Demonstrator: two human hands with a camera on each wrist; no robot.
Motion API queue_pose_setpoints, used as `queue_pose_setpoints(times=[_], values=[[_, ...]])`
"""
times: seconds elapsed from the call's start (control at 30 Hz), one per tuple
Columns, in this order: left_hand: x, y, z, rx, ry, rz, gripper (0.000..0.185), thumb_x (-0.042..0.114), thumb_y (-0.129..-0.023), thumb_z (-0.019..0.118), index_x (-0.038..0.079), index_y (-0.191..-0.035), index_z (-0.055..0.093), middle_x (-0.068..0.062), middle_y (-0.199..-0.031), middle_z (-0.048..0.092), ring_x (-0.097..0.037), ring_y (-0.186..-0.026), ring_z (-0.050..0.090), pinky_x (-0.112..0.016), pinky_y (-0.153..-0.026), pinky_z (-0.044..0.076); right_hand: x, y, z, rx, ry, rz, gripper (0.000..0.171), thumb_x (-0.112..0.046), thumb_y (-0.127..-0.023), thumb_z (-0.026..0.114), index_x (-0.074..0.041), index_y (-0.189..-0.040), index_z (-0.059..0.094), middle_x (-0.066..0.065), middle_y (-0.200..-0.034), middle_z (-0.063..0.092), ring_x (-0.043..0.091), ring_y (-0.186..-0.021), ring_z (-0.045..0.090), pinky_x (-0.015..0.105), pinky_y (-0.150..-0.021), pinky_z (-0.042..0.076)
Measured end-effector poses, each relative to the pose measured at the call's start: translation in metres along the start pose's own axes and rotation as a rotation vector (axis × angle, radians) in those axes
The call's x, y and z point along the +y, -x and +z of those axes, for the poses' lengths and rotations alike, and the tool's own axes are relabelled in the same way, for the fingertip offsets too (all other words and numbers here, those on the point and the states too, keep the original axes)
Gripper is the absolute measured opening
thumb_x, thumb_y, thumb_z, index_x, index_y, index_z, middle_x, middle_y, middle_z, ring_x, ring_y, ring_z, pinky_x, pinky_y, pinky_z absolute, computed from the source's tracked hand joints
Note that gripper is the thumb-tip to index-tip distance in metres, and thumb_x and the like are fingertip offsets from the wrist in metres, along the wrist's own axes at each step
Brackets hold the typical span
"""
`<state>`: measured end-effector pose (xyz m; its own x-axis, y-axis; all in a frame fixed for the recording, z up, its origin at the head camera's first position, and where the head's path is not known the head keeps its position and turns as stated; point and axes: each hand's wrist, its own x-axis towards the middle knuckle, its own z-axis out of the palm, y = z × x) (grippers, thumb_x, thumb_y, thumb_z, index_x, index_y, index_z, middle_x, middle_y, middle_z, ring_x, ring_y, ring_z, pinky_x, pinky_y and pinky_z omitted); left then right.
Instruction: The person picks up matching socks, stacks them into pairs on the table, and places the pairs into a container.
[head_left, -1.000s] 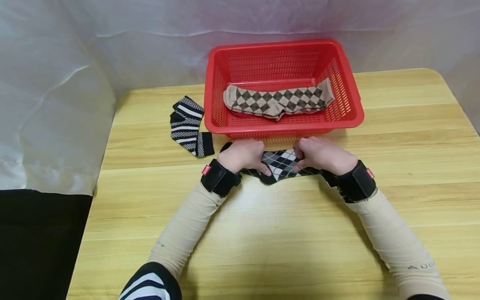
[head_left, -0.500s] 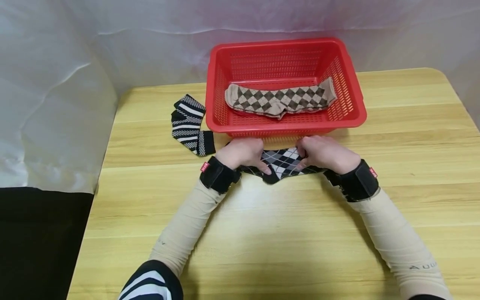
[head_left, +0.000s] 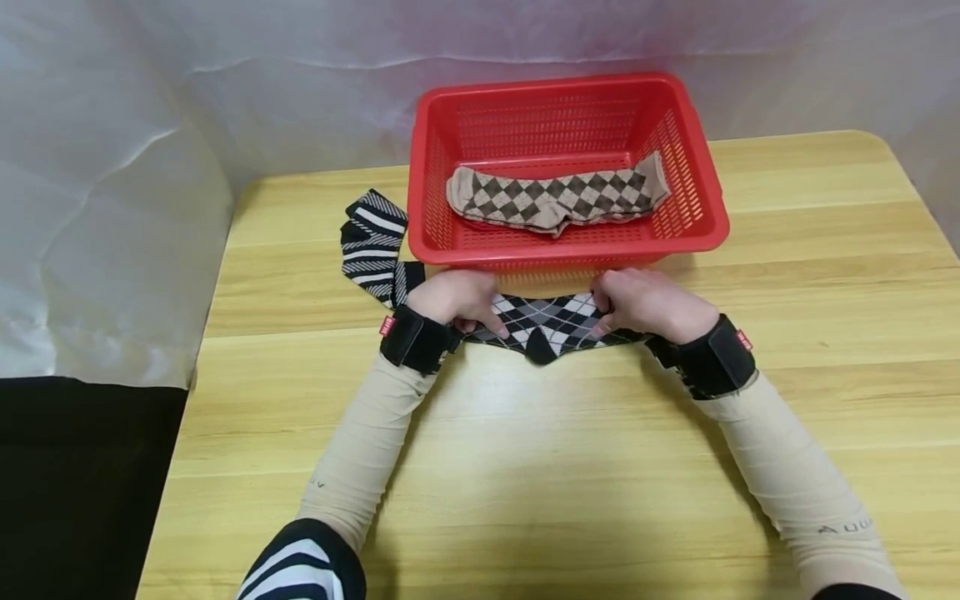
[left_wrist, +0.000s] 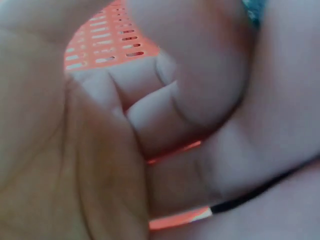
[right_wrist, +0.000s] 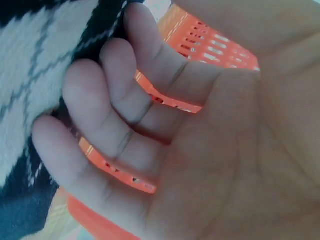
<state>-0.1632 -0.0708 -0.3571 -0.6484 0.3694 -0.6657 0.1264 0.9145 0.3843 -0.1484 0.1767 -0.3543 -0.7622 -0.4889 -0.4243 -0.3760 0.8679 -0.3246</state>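
The left hand (head_left: 457,300) has been drawn leftward, stretching the checked sock (head_left: 551,321) flat; both ends are pinched, the right hand (head_left: 645,302) unmoved.

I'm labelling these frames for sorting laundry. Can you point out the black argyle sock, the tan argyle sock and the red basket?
black argyle sock (head_left: 551,321), head view, middle between the hands
tan argyle sock (head_left: 555,197), head view, mid-length
red basket (head_left: 558,258), head view, near rim

Left hand (head_left: 455,302), right hand (head_left: 647,302): forearms converging, fingers curled, pinching.
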Motion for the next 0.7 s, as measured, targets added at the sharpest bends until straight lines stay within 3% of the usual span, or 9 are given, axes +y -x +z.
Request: queue_pose_setpoints(times=[0.17, 0.4, 0.57, 0.7], values=[[0.0, 0.001, -0.001, 0.032, -0.017, -0.018, 0.039, 0.033, -0.079, 0.082, 0.013, -0.079, 0.049, 0.004, -0.051, 0.04, -0.01, -0.044, 0.043, -0.021, -0.044, 0.037, 0.006, 0.0, -0.003, -0.032, 0.021, 0.05, 0.037, -0.03, -0.075, 0.085, -0.011, -0.072, 0.053, 0.001, -0.068, 0.048, 0.018, -0.064, 0.047, 0.027, -0.057, 0.034], [0.0, 0.005, 0.002, 0.102, 0.02, -0.019, 0.054, 0.033, -0.076, 0.084, 0.009, -0.113, 0.053, 0.004, -0.06, 0.04, -0.011, -0.047, 0.043, -0.022, -0.044, 0.037, 0.016, 0.002, -0.008, -0.097, -0.005, 0.117, 0.04, -0.033, -0.073, 0.086, -0.01, -0.07, 0.053, 0.0, -0.066, 0.047, 0.016, -0.061, 0.046, 0.027, -0.056, 0.036], [0.002, 0.01, 0.003, 0.146, 0.004, -0.018, 0.052, 0.036, -0.076, 0.084, 0.01, -0.11, 0.054, 0.002, -0.068, 0.044, -0.013, -0.054, 0.047, -0.024, -0.049, 0.04, 0.02, 0.002, -0.01, -0.14, 0.008, 0.159, 0.042, -0.039, -0.074, 0.083, -0.011, -0.071, 0.052, 0.0, -0.066, 0.046, 0.015, -0.061, 0.046, 0.027, -0.058, 0.038], [0.008, 0.015, 0.005, 0.195, -0.098, -0.003, 0.042, 0.037, -0.077, 0.083, 0.011, -0.1, 0.059, 0.003, -0.081, 0.049, -0.014, -0.073, 0.051, -0.026, -0.065, 0.044, 0.021, 0.003, -0.011, -0.138, 0.014, 0.167, 0.041, -0.038, -0.073, 0.083, -0.013, -0.069, 0.051, -0.001, -0.065, 0.044, 0.016, -0.062, 0.045, 0.027, -0.059, 0.037]])
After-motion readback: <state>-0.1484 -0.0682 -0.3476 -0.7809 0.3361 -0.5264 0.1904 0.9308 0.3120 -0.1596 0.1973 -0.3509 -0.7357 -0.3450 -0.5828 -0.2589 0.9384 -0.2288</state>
